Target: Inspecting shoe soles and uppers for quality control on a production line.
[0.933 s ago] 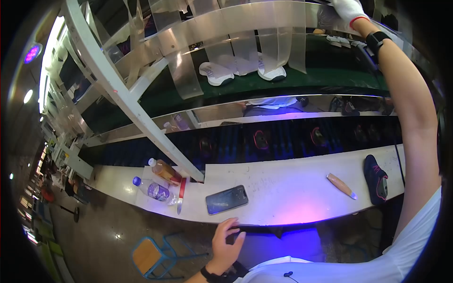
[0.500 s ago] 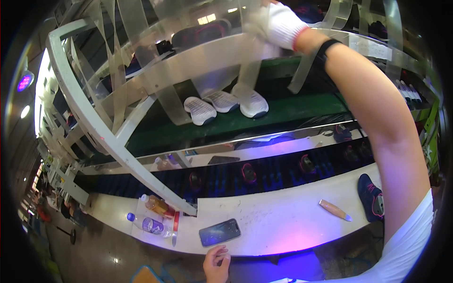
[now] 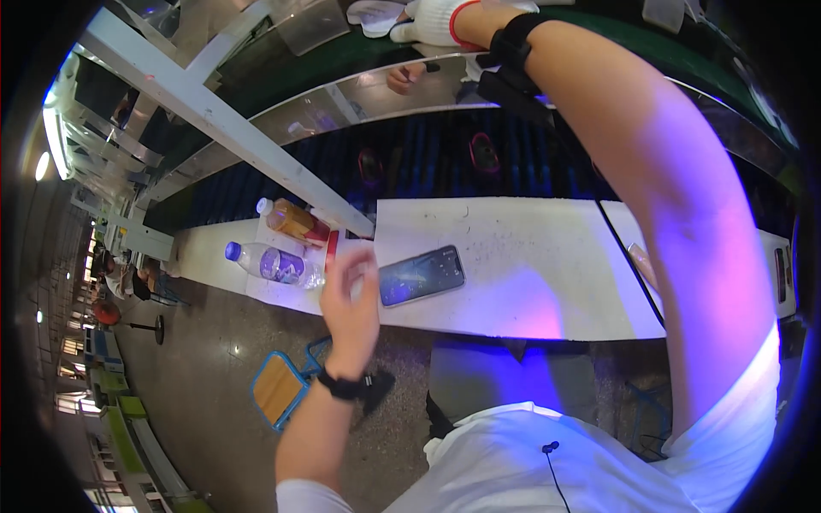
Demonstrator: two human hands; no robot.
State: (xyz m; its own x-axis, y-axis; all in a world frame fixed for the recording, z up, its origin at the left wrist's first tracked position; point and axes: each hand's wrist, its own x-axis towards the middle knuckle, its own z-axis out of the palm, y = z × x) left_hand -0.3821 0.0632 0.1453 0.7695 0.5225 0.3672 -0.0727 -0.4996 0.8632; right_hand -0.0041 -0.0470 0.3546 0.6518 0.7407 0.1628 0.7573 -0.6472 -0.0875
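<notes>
Left hand (image 3: 351, 299) raised open over desk (image 3: 513, 282) front edge, beside phone (image 3: 422, 274). Gloved right hand (image 3: 432, 21) laid on white insole (image 3: 376, 14), grip not discernible.

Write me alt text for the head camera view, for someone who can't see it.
A person's gloved right hand reaches up to a white shoe insole on a green conveyor belt, while the bare left hand hovers over a white workbench near a smartphone and two bottles.
</notes>
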